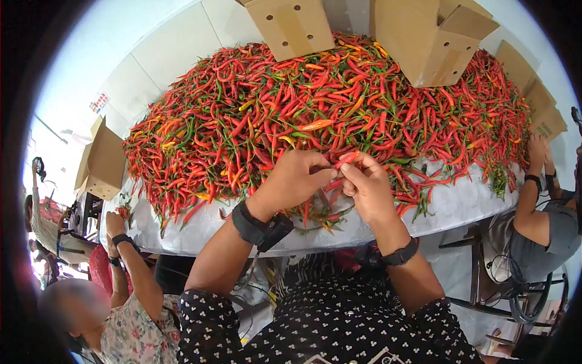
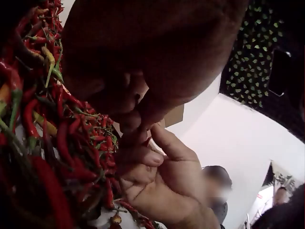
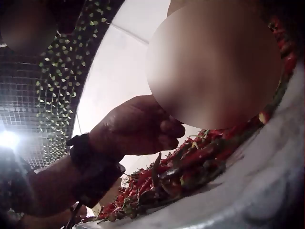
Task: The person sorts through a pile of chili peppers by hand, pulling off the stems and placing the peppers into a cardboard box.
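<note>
Both hands meet over the near edge of a large heap of mostly red chillies (image 1: 260, 121). A small red chilli (image 1: 347, 159) lies between their fingertips. My right hand (image 1: 373, 191) pinches it between thumb and forefinger. At its other end, my left hand (image 1: 294, 182) has thumb and forefinger closed together. In the left wrist view, the left hand (image 2: 152, 52) is dark and close, with the right hand (image 2: 167, 183) touching its fingertips. The right wrist view shows the left hand (image 3: 136, 126) with curled fingers; a blur covers much of the right hand.
Cardboard boxes (image 1: 291, 27) (image 1: 424, 42) stand on the heap's far side, and another box (image 1: 103, 161) is at the left. Loose chillies lie on the plastic-covered table (image 1: 467, 203). Other people's hands reach in at the left (image 1: 115, 224) and right (image 1: 538, 151).
</note>
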Available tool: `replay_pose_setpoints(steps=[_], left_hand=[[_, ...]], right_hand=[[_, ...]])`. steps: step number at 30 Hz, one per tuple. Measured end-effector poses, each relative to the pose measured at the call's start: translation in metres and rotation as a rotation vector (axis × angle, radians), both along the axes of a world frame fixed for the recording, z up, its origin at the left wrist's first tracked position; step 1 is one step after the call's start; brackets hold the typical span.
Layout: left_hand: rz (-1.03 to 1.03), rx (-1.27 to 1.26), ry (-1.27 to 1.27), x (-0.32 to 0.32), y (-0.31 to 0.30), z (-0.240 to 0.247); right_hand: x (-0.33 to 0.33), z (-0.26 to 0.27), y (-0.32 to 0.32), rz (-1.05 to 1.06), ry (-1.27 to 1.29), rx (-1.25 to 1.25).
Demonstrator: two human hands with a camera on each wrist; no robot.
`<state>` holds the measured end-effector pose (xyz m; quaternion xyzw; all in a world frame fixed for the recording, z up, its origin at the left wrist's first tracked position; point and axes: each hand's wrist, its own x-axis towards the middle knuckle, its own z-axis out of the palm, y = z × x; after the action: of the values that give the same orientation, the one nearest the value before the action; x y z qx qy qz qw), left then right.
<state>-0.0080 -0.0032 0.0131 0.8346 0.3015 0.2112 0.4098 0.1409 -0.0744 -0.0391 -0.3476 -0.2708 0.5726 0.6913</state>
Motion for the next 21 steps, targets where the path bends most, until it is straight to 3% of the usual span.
replay_pose_setpoints(steps=[7,11,15,17,19,21], left_hand=[[-0.026,0.063,-0.074,-0.004,-0.008,0.007],[-0.065,-0.145,-0.173,-0.015,-0.014,0.006],[-0.096,-0.377,-0.275,-0.036,-0.026,0.018],[-0.026,-0.374,-0.188,-0.052,-0.019,0.016],[0.059,0.192,0.116,-0.057,-0.007,0.011],[0.03,0.313,0.096,-0.054,-0.002,0.005]], right_hand=[[-0.001,0.009,-0.005,0.029,0.061,-0.058],[-0.004,0.01,-0.009,0.095,0.147,-0.076],[0.015,-0.009,-0.005,0.12,0.388,-0.054],[0.025,-0.013,-0.007,0.109,0.437,-0.05],[0.029,-0.009,-0.013,0.082,0.425,-0.079],[0.029,-0.017,-0.012,0.087,0.432,-0.081]])
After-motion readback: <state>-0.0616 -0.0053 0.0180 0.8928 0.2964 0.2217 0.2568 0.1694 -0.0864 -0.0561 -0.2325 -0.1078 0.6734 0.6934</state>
